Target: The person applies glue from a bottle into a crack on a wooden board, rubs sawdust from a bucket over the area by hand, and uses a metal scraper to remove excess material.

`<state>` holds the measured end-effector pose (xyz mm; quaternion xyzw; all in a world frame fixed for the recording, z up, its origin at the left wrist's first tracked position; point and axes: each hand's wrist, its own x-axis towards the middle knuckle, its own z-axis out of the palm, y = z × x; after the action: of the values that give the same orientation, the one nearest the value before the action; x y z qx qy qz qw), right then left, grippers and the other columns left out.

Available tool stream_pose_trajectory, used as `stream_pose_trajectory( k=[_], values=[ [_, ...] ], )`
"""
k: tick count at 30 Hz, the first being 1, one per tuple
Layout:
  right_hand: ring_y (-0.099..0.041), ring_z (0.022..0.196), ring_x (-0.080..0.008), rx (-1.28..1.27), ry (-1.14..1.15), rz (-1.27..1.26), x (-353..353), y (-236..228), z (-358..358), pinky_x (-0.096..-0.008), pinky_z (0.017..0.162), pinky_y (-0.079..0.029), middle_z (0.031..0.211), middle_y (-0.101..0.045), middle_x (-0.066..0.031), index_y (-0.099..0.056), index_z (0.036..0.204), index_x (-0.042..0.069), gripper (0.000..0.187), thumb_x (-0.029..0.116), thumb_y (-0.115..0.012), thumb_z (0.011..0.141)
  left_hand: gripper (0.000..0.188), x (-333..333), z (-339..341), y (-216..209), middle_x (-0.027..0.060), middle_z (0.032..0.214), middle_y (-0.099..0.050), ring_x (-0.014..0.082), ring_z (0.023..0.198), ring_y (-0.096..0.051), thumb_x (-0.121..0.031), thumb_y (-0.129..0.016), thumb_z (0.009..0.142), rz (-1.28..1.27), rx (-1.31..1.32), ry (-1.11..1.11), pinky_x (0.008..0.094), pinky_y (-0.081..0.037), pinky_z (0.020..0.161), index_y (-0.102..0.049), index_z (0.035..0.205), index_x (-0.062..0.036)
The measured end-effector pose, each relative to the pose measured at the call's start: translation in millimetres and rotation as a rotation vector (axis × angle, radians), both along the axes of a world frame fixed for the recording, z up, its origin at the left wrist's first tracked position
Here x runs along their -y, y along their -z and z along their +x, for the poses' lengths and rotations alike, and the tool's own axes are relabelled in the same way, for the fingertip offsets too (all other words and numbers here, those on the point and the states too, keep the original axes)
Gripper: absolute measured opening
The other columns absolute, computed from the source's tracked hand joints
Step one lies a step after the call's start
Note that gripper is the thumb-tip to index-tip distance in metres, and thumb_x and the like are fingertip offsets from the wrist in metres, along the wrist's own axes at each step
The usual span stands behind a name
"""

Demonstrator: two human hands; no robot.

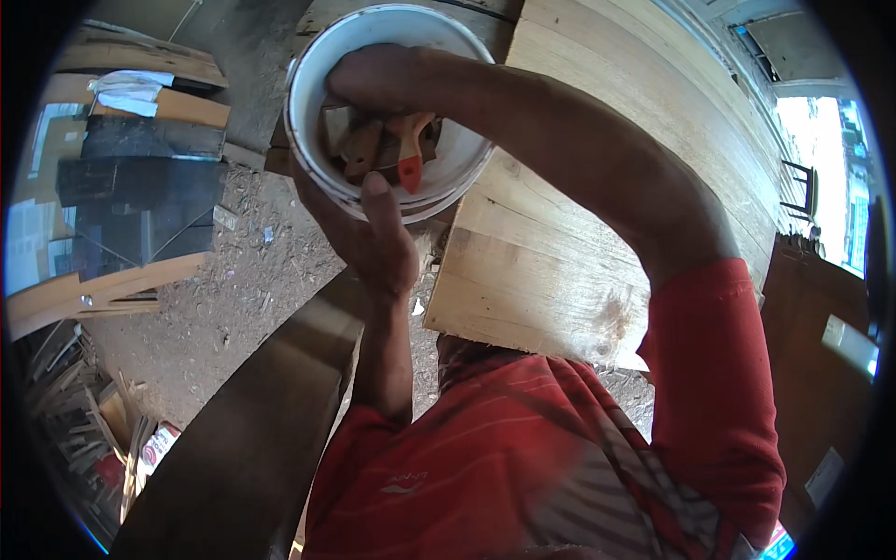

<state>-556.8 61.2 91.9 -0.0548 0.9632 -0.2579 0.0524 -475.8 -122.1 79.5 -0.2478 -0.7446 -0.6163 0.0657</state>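
Note:
A white bucket point(465, 35) stands at the top middle, its mouth facing me. My left hand point(378, 245) grips it from the near side, with the thumb over the rim and the fingers around the outer wall. My right hand point(378, 79) reaches down inside the bucket, and its fingers are hidden there. Just below that hand, a paintbrush point(410, 159) with a wooden handle and red end leans inside. Beside it is a brown wooden handle point(362, 147). Other contents in the bucket are too dark to make out.
A broad pale wooden panel point(551, 224) lies right of the bucket. A long dark board point(252, 411) slants across the lower left. Stacked dark panels point(140, 201) stand at the left, above scrap wood point(79, 411). Debris litters the dirt floor point(247, 289).

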Motion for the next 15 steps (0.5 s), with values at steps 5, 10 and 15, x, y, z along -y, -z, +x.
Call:
stream_pose_trajectory(
  k=[5, 10, 15],
  values=[
    [-0.068, 0.116, -0.0326, 0.09, 0.112, -0.072, 30.8, 4.3, -9.6, -0.0428, 0.1, -0.053, 0.122, -0.072, -0.0184, -0.072, 0.125, 0.006, 0.038, 0.017, -0.058, 0.092, 0.077, 14.3, 4.4, 11.5, 0.0293, 0.151, -0.043, 0.0404, 0.139, -0.047, -0.049, -0.052, 0.103, -0.158, -0.003, -0.127, 0.0483, -0.035, 0.115, -0.037, 0.152, 0.0079],
    [-0.069, 0.118, -0.0326, 0.131, -0.087, 0.292, 16.5, -1.8, 0.3, -0.0422, 0.103, -0.053, 0.125, -0.071, -0.0186, -0.073, 0.125, 0.004, 0.037, 0.013, -0.059, 0.091, 0.076, 5.7, 3.1, 7.9, 0.03, 0.147, -0.046, 0.0431, 0.136, -0.049, -0.047, -0.048, 0.102, -0.197, -0.013, -0.113, 0.0505, -0.039, 0.112, -0.036, 0.153, 0.0071],
    [-0.07, 0.115, -0.0325, 0.24, 0.311, -0.193, 11.9, 0.2, -0.5, -0.0423, 0.101, -0.055, 0.123, -0.072, -0.0192, -0.074, 0.122, 0.004, 0.036, 0.013, -0.066, 0.089, 0.077, 5.3, 5.2, 5.9, 0.0297, 0.15, -0.044, 0.0426, 0.138, -0.047, -0.049, -0.048, 0.102, -0.217, 0.004, -0.107, 0.0502, -0.036, 0.114, -0.035, 0.154, 0.006]
  ],
)
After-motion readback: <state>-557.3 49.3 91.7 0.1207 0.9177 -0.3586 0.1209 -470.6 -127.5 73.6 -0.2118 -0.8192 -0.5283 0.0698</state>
